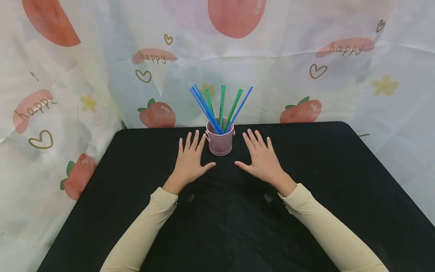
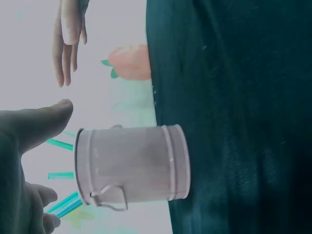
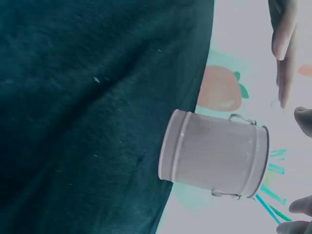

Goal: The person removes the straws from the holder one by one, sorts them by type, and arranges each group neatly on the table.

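A small pink metal bucket (image 1: pixel 221 145) with side handles stands upright near the table's far edge. Several thin blue sticks (image 1: pixel 203 105) and green sticks (image 1: pixel 222 102) lean out of its top; their exact kind is unclear. My left hand (image 1: pixel 188 162) is just left of the bucket, fingers spread and straight, palm down. On the other side, my right hand (image 1: pixel 266 162) has its fingers spread the same way. Neither hand holds anything. In both wrist views the bucket (image 2: pixel 131 163) (image 3: pixel 214 151) appears sideways, with the hands up near its rim level.
A black-covered table (image 1: pixel 224 226) with rounded far corners lies beneath the hands. Behind it and on the left hangs a pale curtain (image 1: pixel 238 68) printed with fruit, hearts and lettering.
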`<action>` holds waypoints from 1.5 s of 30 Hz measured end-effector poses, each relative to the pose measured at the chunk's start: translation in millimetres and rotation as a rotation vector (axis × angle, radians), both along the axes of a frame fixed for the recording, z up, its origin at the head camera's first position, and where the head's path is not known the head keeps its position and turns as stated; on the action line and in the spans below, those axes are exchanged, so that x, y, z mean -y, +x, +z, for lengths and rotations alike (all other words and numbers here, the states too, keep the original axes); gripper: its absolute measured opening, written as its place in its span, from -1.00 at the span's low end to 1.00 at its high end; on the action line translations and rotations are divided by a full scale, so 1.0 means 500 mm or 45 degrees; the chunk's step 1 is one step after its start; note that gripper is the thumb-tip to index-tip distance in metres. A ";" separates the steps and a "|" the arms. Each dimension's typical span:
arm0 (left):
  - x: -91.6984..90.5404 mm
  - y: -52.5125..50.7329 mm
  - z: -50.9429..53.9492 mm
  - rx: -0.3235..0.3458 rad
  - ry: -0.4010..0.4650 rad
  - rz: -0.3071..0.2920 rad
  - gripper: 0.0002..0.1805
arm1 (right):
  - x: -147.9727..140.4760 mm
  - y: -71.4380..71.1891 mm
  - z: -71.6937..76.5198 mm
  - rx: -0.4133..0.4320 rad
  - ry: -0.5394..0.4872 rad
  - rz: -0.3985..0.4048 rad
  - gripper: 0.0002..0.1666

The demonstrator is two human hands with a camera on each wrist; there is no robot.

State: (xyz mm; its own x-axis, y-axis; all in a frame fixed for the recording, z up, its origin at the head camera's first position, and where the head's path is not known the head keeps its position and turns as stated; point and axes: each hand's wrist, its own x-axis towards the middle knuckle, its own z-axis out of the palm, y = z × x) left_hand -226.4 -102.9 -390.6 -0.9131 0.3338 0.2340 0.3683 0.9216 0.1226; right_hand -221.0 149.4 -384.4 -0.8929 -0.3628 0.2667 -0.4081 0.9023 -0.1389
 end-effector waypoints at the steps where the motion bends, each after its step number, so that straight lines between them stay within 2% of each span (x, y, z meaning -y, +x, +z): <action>1: 0.002 -0.004 0.002 -0.002 0.002 0.003 0.07 | 0.000 -0.003 0.003 -0.006 -0.007 -0.003 0.14; 7: 0.010 -0.024 0.017 -0.007 0.009 0.046 0.06 | 0.003 -0.020 0.020 -0.023 -0.079 -0.006 0.12; 12: 0.012 -0.040 0.021 -0.016 0.024 0.075 0.05 | 0.006 -0.035 0.029 -0.056 -0.115 -0.011 0.09; 18: 0.011 -0.062 0.028 0.017 0.057 0.085 0.03 | 0.010 -0.056 0.042 -0.089 -0.189 -0.022 0.05; 23: 0.012 -0.081 0.031 0.007 0.043 0.087 0.01 | 0.014 -0.076 0.047 -0.098 -0.306 -0.013 0.01; 27: 0.014 -0.089 0.032 0.026 0.035 0.104 0.02 | 0.019 -0.092 0.047 -0.054 -0.410 -0.025 -0.02; 33: 0.011 -0.100 0.025 0.037 0.066 0.122 0.02 | 0.028 -0.112 0.050 0.016 -0.557 -0.042 -0.05; 38: 0.003 -0.109 0.018 0.080 0.084 0.132 0.02 | 0.032 -0.133 0.047 0.032 -0.705 -0.030 -0.09; 45: -0.001 -0.126 0.017 0.075 0.160 0.117 0.02 | 0.040 -0.165 0.047 0.049 -0.950 -0.014 -0.18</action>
